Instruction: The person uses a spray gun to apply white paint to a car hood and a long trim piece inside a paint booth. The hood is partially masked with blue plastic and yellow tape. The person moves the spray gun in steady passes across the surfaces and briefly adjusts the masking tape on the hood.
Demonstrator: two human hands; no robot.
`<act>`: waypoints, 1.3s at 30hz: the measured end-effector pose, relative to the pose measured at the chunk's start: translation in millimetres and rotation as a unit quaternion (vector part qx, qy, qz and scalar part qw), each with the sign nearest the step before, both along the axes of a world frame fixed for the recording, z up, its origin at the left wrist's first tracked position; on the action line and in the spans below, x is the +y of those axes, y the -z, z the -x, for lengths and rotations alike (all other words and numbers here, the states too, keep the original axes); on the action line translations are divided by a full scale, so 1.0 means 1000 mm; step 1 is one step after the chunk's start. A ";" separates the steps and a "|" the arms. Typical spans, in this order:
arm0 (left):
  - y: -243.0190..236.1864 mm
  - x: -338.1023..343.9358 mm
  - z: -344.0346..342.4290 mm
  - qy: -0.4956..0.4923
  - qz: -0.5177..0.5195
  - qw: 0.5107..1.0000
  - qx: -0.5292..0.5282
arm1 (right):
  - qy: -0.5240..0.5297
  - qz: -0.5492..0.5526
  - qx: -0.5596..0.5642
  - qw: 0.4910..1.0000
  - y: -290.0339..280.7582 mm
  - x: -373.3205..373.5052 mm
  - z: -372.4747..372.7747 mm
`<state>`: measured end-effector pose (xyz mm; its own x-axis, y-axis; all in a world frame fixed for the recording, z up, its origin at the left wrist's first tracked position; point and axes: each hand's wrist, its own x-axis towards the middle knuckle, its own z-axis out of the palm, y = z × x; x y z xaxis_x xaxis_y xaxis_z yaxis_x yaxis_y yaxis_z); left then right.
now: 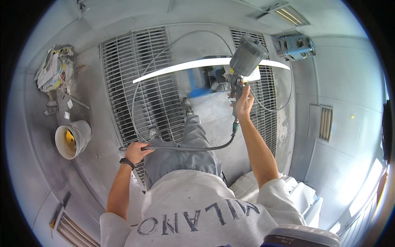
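Room: pale grey walls [354, 99].
Underfoot: two bands of slatted metal grating [117, 61].
Between hands: one flexible dark grey hose [197, 149].
Ahead: one long, curved white strip [181, 69].
At left: one round white bucket [84, 133], something yellow [70, 140] inside.
Ahead-right: one grey metal spray gun [235, 84]; its cylindrical grey cup [248, 53] hides its contents.
Right hand [244, 103]: wrapped around the gun's handle.
Left hand [136, 153]: pinching the hose.

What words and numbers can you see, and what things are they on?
Grey shirt: big dark letters, upside down; I won't copy them.
Rounded dark-and-pale piece at the bottom edge: small pale print, also not copied.
Crumpled heap: too small to read.
Spray gun: none I can make out.
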<state>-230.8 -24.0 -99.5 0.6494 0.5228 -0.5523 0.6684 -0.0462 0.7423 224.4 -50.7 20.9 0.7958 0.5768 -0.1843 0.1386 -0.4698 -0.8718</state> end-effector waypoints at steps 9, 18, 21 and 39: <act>0.023 0.008 -0.052 0.099 0.029 0.995 0.004 | -0.010 -0.093 0.074 0.993 -0.053 -0.087 -0.005; 0.065 -0.003 -0.183 0.192 -0.166 0.967 0.036 | 0.070 -0.287 0.047 0.954 -0.102 -0.214 -0.048; 0.076 0.002 -0.229 0.294 -0.167 0.940 0.037 | 0.177 -0.309 0.027 0.934 -0.125 -0.266 -0.029; 0.145 -0.113 -0.336 0.824 -0.219 0.516 0.089 | 0.609 -0.401 -0.131 0.672 -0.129 -0.431 0.251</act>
<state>105.1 -136.6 -244.8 0.3710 -0.5572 -0.7429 -0.4896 -0.7971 0.3534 -26.7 -482.2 150.0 0.7119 -0.7014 0.0353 0.2747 0.2318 -0.9332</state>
